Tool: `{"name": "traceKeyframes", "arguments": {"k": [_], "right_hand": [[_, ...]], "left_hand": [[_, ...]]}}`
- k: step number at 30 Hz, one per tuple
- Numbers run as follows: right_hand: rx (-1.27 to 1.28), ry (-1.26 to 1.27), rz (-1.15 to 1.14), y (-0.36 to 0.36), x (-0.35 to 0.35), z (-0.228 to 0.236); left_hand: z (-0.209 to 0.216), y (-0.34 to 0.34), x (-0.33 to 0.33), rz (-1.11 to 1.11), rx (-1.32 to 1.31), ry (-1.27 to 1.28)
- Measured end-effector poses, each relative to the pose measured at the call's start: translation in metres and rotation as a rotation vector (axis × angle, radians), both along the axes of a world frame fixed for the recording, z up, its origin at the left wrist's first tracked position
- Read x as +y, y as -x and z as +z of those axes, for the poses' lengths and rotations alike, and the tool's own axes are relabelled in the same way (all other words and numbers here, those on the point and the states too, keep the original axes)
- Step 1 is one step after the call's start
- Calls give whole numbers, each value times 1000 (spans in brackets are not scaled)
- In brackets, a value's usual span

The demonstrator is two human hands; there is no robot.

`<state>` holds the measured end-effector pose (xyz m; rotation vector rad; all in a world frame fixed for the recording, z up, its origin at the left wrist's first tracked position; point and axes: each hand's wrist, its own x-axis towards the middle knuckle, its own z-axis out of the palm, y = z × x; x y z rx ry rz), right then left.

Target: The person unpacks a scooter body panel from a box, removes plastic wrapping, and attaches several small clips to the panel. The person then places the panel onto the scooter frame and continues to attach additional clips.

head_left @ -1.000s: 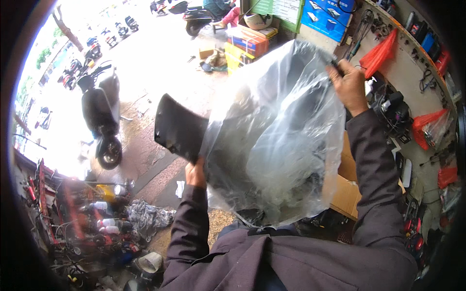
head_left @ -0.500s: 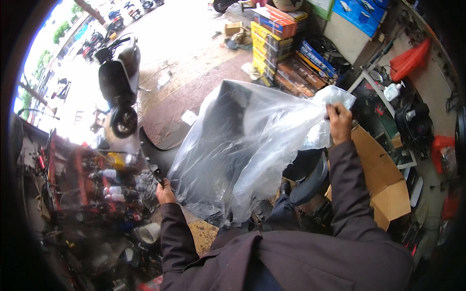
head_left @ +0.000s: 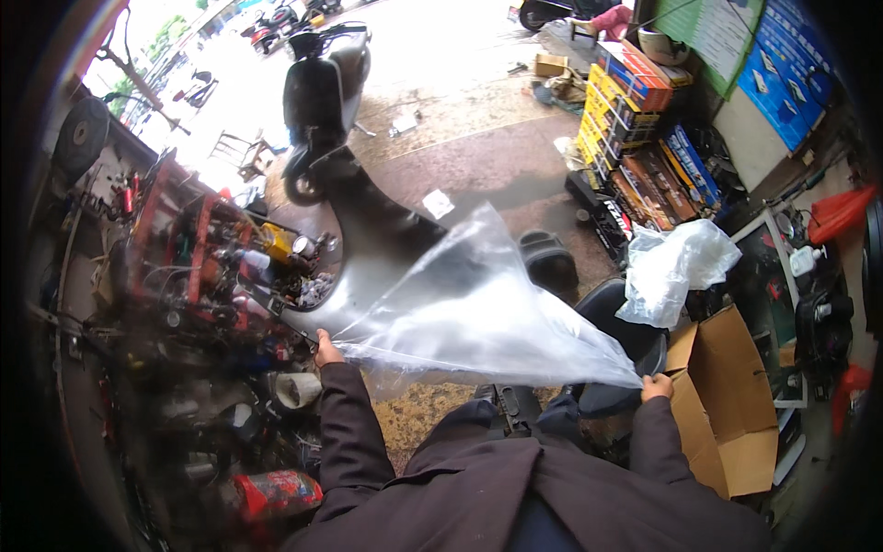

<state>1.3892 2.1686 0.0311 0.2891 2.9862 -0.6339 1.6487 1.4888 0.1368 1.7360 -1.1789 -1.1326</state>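
Plastic bag (head_left: 469,313), now drawn lower and taut toward the right, leaves more of the dark panel (head_left: 382,235) bare before the person, the right hand (head_left: 657,387) pinching the bag's corner, the left hand (head_left: 327,350) curled round the panel's near end

1. Floor (head_left: 487,152) ahead of me: reddish paving, blown out brighter toward the street.
2. White scrap (head_left: 438,203) lies flat on it, mid-floor.
3. Dark rounded part (head_left: 548,262) sits on it, to the right of the scrap.
4. Front right of me: yellow boxes (head_left: 607,115) stacked on it, long black box (head_left: 596,213) lying in front.
5. Scooter (head_left: 315,97) stands farther out, front left.
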Motion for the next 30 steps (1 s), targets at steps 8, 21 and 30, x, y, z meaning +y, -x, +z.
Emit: {"name": "traceKeyframes", "arguments": {"k": [8,21,30], "right_hand": [[-27,86,-127,-3,35,0],[-246,210,228,-11,-60,10],[-1156,1439,-18,-30,-329,66]], "left_hand": [[15,-23,-2,153,233,-30],[20,-73,10,134,420,-33],[111,-62,126,-36,779,-96]]}}
